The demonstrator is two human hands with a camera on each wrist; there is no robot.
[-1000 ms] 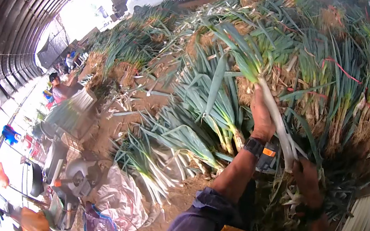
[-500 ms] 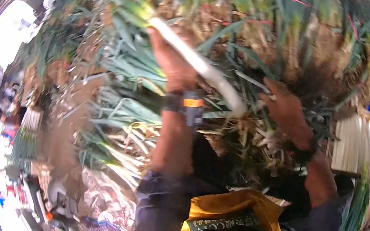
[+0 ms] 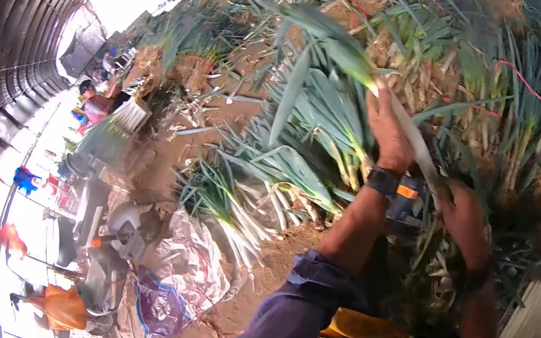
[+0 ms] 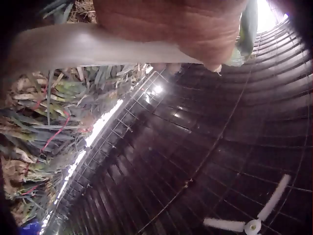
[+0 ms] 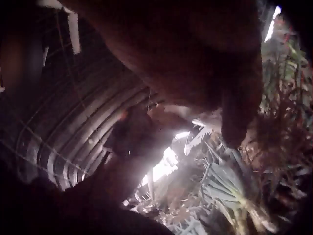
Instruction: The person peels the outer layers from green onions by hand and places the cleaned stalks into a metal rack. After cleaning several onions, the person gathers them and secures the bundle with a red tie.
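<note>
Both hands hold one leek [image 3: 394, 111] above the person's lap: the right hand [image 3: 466, 216] is closed around the white root end, though its fingers are dim in the wrist view, and the left hand [image 3: 390, 135] wraps the stalk higher up, near the green leaves. Beyond them lie loose leeks [image 3: 241, 214] on the dirt floor [image 3: 179, 161], then the stacked leek heap [image 3: 508, 116]. If either grip loosens, the long leafy top could likely swing down and the stalk slip or snap.

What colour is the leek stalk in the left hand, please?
White, greening toward the leaves; the leek stalk shows best in the head view.
</note>
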